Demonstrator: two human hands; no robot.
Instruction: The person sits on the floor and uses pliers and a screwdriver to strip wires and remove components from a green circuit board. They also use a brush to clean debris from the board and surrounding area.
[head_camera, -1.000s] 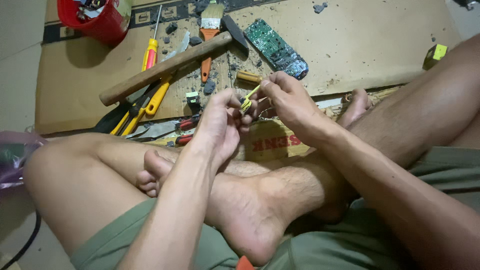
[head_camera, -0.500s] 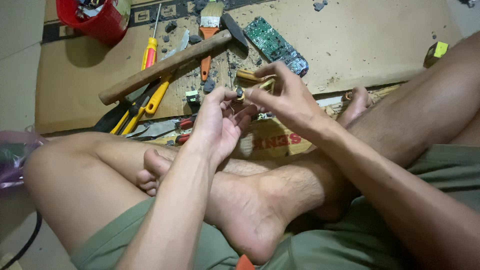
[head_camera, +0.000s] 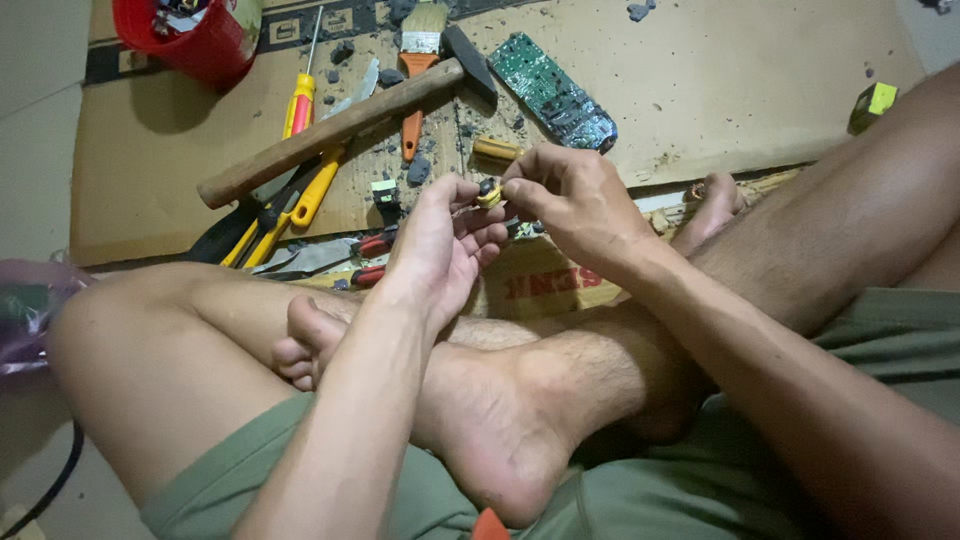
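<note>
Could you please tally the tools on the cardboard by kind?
Hammers: 1, wooden handle
Screwdrivers: 1, red and yellow
Paintbrushes: 1, orange handle
Yellow-handled pliers: 1
Total: 4

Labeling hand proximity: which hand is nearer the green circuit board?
Right. The right hand sits just below the green circuit board, pinching a small yellow part; the left hand is lower and further left.
</note>
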